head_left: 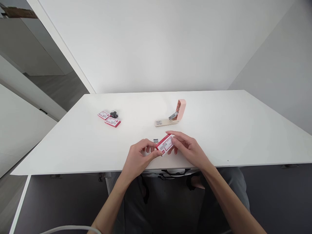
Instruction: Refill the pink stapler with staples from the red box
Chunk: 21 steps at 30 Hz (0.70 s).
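1. Just above the near edge of the white table [231, 130], you've got the red-and-white box [165, 144] between both hands, tilted, its printed face up towards you.
2. Your left hand [139, 158] is pinched on the box's left end: thumb on the lower corner, index finger up at the red edge, the other fingers curled under.
3. Your right hand [188, 149] has the other end, half closed around it: thumb on the printed face, index finger reaching along the top edge, the remaining fingers bent below.
4. Right behind the box, near your left fingertips, lies a small grey metal piece [155, 140]; its lower part is hard to make out.
5. Farther back sits the stapler [168, 122], cream base flat, pink top standing raised.
6. Over to the left, two more red-and-white boxes [112, 122] lie touching or nearly so, a small dark object [113, 114] beside them, too small to identify.
7. Your fingers cover the box's right end, its underside is hidden, and its print is too small to read; both forearms run out of view below.
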### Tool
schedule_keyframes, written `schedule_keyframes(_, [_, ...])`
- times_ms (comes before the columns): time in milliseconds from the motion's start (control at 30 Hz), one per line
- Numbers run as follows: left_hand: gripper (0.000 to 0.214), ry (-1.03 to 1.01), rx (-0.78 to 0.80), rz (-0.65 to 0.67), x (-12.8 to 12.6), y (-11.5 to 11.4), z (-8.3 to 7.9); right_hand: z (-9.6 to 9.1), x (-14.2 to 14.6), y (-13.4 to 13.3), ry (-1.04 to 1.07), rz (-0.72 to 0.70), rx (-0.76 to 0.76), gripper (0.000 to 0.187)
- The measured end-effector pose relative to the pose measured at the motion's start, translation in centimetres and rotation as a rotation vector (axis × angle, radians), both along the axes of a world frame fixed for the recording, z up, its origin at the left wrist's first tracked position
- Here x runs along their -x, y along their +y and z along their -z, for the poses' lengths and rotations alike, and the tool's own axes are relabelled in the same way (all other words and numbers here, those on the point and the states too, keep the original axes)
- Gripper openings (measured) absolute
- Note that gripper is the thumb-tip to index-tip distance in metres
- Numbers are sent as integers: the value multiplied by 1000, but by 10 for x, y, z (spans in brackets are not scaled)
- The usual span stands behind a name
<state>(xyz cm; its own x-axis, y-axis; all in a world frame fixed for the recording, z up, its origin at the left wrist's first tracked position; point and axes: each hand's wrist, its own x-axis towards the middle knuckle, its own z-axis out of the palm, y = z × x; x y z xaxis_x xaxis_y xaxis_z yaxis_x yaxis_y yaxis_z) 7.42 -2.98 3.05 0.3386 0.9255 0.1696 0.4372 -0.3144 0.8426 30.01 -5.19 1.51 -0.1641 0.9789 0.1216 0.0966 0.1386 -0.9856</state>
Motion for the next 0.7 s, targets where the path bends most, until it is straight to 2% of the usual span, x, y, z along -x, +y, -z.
schedule_keyframes(233, [28, 8, -2, 30, -2, -2, -2, 0, 1, 1, -18, -4, 16, 42])
schedule_keyframes(333, [27, 29, -45, -11, -4, -4, -2, -1, 2, 1, -1, 0, 23, 43])
schedule_keyframes(533, [30, 35, -114, -218, -3, -1, 0, 2, 5, 3, 8, 84, 47, 49])
schedule_keyframes(600, [33, 48, -116, -317, 9, 4, -2, 5, 6, 4, 43, 114, 52, 51])
schedule_keyframes(700, [35, 128, -109, -512, 42, 14, -9, 9, 6, 5, 68, 126, 62, 48])
